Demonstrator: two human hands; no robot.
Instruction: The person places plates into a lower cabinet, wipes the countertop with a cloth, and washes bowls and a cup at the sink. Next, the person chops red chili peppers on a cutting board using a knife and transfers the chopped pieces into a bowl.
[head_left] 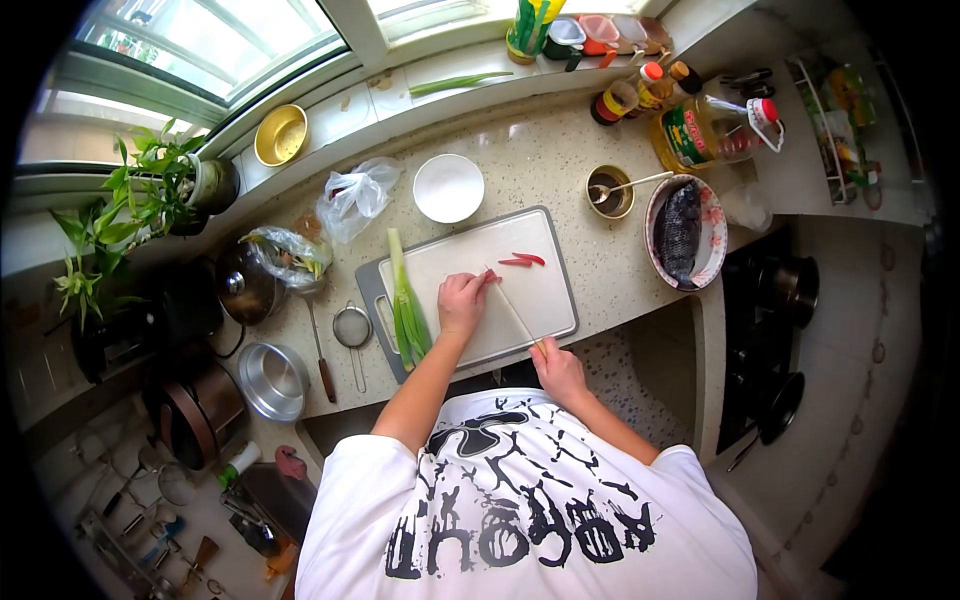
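Red pepper (492,277) sits pinched in left fingers (477,284); right fingers (546,359) grip a thin knife (515,316) by its yellowish handle (541,347).

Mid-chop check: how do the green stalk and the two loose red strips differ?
The green stalk is long and thick; the red strips are short and thin. The stalk shades from pale to green, while the strips are red. The stalk's pale end pokes past the cutting board's far edge; the strips lie wholly within it. Both rest on the board.
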